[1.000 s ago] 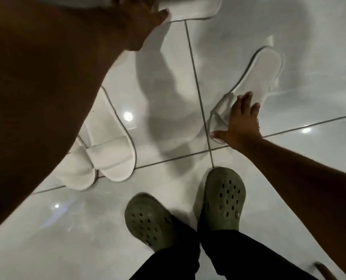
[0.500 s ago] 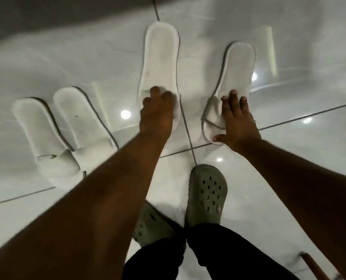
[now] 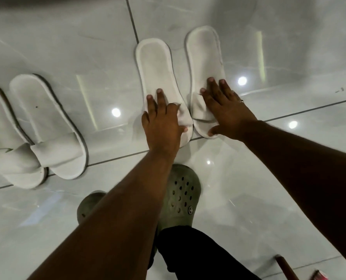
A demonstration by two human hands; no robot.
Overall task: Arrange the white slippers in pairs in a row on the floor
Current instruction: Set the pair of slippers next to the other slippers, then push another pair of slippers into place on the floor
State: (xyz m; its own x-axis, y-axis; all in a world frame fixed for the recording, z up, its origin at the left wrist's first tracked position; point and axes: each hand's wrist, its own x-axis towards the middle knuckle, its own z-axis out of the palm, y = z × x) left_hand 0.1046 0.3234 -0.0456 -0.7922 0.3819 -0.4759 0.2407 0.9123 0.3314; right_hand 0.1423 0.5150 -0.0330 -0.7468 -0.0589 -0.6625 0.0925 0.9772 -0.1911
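Two pairs of white slippers lie on the glossy tiled floor. At the left sits one pair, its outer slipper (image 3: pixel 4 142) touching its inner slipper (image 3: pixel 47 126), toes toward me. In the middle, a third slipper (image 3: pixel 156 65) and a fourth slipper (image 3: pixel 204 55) lie side by side with a narrow gap. My left hand (image 3: pixel 162 122) presses flat on the third slipper's strap, thumb wrapped at its right edge. My right hand (image 3: pixel 224 110), wearing a ring, rests palm down on the fourth slipper's strap, fingers spread, thumb at its toe end.
My two green clogs (image 3: pixel 180 199) stand just below the slippers, the left one mostly hidden under my forearm. Dark grout lines (image 3: pixel 131 19) cross the tiles. A brown stick (image 3: pixel 285 267) and a red-and-white object (image 3: pixel 319 276) show at the bottom right corner.
My left hand brought a slipper down from the top of the view and set it beside the one under my right hand. The two now lie closer together and parallel.
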